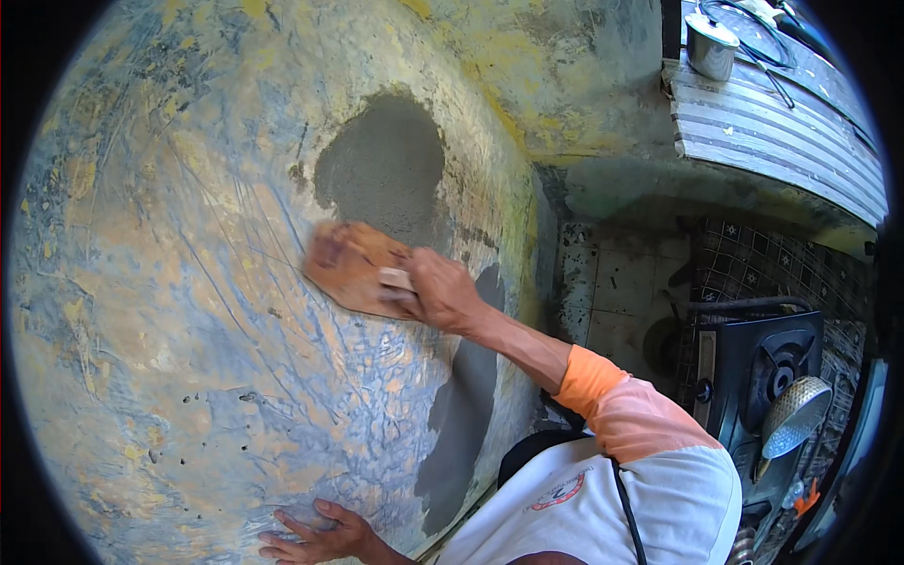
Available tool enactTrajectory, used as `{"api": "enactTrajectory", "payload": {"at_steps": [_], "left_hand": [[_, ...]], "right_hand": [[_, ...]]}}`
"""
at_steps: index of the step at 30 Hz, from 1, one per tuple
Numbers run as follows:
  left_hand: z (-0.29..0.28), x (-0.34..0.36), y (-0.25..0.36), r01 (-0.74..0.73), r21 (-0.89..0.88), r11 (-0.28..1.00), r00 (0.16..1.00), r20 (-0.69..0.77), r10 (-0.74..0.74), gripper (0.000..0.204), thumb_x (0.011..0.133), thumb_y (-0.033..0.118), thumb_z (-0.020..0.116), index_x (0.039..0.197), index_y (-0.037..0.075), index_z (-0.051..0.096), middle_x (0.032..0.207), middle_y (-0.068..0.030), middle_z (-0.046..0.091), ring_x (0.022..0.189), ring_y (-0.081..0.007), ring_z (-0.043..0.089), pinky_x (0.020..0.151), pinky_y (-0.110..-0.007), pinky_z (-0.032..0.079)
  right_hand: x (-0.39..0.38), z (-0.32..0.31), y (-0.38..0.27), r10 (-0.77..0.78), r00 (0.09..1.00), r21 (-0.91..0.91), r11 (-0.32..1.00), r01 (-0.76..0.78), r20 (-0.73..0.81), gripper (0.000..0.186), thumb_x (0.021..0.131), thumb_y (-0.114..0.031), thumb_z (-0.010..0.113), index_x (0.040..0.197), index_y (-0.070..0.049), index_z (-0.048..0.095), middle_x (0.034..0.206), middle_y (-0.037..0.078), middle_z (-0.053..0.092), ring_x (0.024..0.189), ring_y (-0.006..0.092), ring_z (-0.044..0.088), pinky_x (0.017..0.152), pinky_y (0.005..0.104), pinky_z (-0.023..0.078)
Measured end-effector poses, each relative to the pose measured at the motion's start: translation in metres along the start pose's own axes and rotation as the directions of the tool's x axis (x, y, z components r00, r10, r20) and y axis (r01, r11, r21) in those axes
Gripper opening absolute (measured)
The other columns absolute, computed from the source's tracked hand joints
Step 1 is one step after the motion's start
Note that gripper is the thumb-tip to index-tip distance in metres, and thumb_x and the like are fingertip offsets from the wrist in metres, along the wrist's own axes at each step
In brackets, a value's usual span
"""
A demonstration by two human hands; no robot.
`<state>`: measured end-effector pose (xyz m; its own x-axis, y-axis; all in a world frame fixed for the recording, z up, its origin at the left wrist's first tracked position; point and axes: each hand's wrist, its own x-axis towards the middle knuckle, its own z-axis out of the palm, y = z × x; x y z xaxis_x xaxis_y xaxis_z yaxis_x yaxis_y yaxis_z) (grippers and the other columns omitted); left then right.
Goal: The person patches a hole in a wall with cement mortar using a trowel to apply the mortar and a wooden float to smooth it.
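Note:
My right hand (pixel 443 288) is closed round the handle of a worn wooden plastering float (pixel 353 268). The float, slightly blurred, lies against or just over the mottled wall (pixel 188 311), at the lower edge of a dark grey patch of wet-looking plaster (pixel 386 155). Below my right forearm another smooth grey plaster patch (pixel 461 424) runs down the wall. At the bottom, my left hand (pixel 325 539) has its fingers spread on or close to the wall and holds nothing.
On the right are a black gas stove (pixel 753 367) and a perforated metal ladle or strainer (pixel 796 414). A lidded metal pot (pixel 711 47) stands on a corrugated sheet (pixel 772 132) at the upper right, near a black cable (pixel 777 80). Floor tiles (pixel 621 282) show below.

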<state>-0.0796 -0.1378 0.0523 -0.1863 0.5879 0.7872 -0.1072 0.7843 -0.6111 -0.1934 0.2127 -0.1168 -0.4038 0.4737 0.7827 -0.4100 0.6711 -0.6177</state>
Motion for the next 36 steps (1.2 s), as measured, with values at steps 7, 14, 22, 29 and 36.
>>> {"api": "enactTrajectory", "payload": {"at_steps": [7, 14, 22, 29, 36], "left_hand": [[0.008, -0.01, -0.001, 0.01, -0.02, 1.0, 0.999, 0.034, -0.009, 0.056, 0.11, 0.048, 0.052, 0.156, 0.015, 0.054, 0.168, -0.0155, 0.037, 0.16, -0.0412, 0.026, 0.126, -0.064, 0.018], [0.004, -0.012, -0.008, 0.019, 0.002, 1.0, 0.999, 0.046, -0.019, 0.056, 0.11, 0.048, 0.052, 0.156, 0.015, 0.054, 0.168, -0.0148, 0.037, 0.161, -0.0399, 0.025, 0.126, -0.064, 0.018], [0.003, -0.009, -0.003, 0.012, 0.004, 1.0, 0.999, 0.051, -0.012, 0.056, 0.11, 0.047, 0.052, 0.156, 0.015, 0.053, 0.169, -0.0155, 0.036, 0.161, -0.0399, 0.024, 0.126, -0.066, 0.018], [0.0, -0.014, -0.014, 0.014, 0.008, 1.0, 0.996, 0.087, -0.015, 0.056, 0.11, 0.047, 0.052, 0.157, 0.016, 0.052, 0.17, -0.0153, 0.035, 0.161, -0.0411, 0.023, 0.126, -0.066, 0.017], [0.009, -0.015, -0.005, 0.014, 0.004, 1.0, 0.997, 0.08, -0.015, 0.058, 0.108, 0.048, 0.053, 0.153, 0.011, 0.056, 0.169, -0.0206, 0.034, 0.159, -0.047, 0.024, 0.124, -0.069, 0.018]], "right_hand": [[0.04, -0.019, 0.111, 0.592, 0.769, -0.085, 0.776, -0.625, -0.241, 0.041, 0.11, -0.042, 0.054, 0.119, -0.002, 0.048, 0.089, 0.028, 0.069, 0.079, 0.0503, 0.068, 0.066, 0.0573, 0.052], [0.13, -0.018, 0.011, 0.276, 0.928, 0.004, 0.959, -0.284, -0.252, 0.039, 0.108, -0.038, 0.059, 0.119, -0.002, 0.049, 0.086, 0.023, 0.065, 0.072, 0.0428, 0.067, 0.063, 0.0504, 0.054], [0.053, -0.023, 0.075, 0.542, 0.81, 0.008, 0.832, -0.555, -0.224, 0.034, 0.108, -0.037, 0.059, 0.116, -0.005, 0.049, 0.089, 0.027, 0.068, 0.076, 0.0518, 0.065, 0.065, 0.0547, 0.052], [0.136, -0.03, 0.015, 0.345, 0.929, 0.005, 0.938, -0.347, -0.135, 0.035, 0.108, -0.039, 0.06, 0.112, -0.006, 0.05, 0.09, 0.022, 0.067, 0.074, 0.0417, 0.068, 0.064, 0.0505, 0.054], [0.075, -0.024, 0.067, -0.049, 0.995, -0.1, 0.994, 0.041, -0.084, 0.039, 0.091, -0.029, 0.083, 0.109, -0.005, 0.059, 0.095, 0.019, 0.065, 0.083, 0.0397, 0.069, 0.067, 0.0481, 0.053]]}}
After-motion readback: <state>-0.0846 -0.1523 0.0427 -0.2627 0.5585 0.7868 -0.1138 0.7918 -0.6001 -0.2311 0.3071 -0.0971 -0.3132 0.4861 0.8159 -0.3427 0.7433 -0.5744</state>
